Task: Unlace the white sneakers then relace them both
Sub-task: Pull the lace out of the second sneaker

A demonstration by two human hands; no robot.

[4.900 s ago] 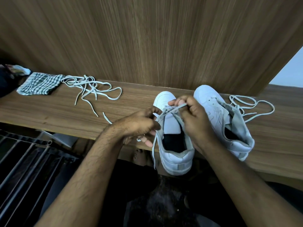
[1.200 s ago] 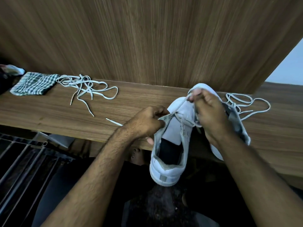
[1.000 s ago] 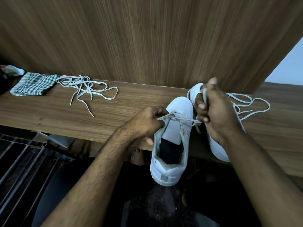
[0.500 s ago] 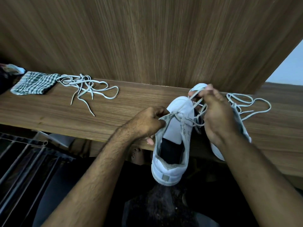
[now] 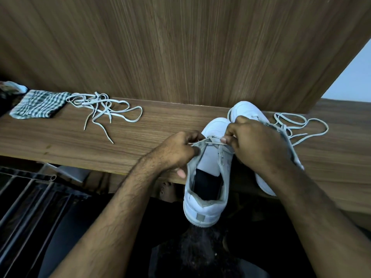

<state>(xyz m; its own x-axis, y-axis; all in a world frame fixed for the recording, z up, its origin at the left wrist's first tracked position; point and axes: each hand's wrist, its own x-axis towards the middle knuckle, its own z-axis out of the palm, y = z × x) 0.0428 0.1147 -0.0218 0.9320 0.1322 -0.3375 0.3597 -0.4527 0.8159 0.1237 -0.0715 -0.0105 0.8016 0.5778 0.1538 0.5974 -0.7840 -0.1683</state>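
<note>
We hold the near sneaker point(image 5: 206, 177) with its toe on the wooden shelf point(image 5: 140, 141) and its heel hanging over the front edge toward us. Our left hand point(image 5: 176, 151) pinches the lace point(image 5: 210, 139) at the shoe's left side, while our right hand point(image 5: 255, 143) curls round the same lace at the right side, so it runs across the tongue between them. The second sneaker point(image 5: 247, 111) lies just behind our right hand, a loose lace point(image 5: 299, 127) trailing beside it. Far left on the shelf lie another loose lace point(image 5: 104, 109) and a checked cloth point(image 5: 38, 104).
</note>
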